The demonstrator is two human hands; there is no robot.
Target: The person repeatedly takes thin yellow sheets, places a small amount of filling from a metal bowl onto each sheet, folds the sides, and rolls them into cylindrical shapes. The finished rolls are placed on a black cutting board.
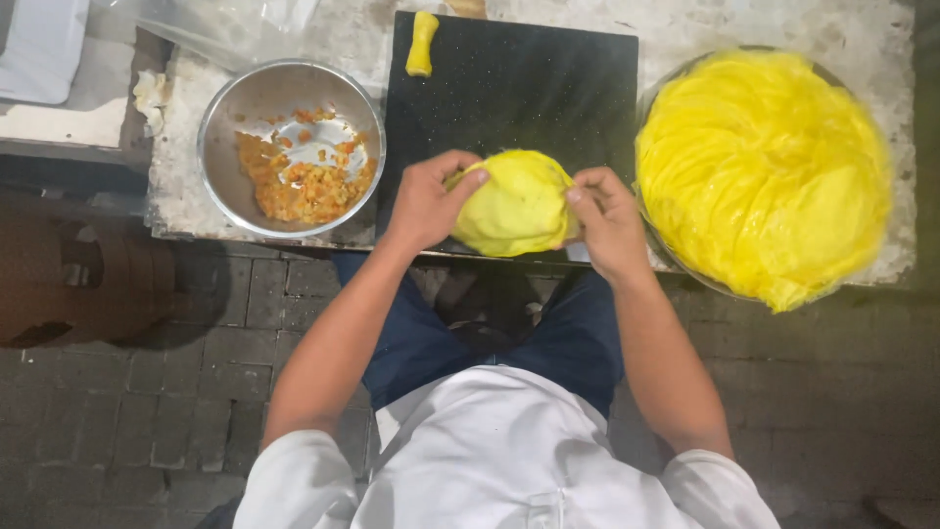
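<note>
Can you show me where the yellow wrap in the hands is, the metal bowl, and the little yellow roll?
Yellow wrap [514,206], head view, on its folded middle between both hands.
Metal bowl [257,98], head view, on its bare inner wall.
Little yellow roll [422,44], head view, on its middle.

Stone slab [881,29]: black board [509,88], steel bowl [235,98], yellow-heaped basin [764,167].
</note>
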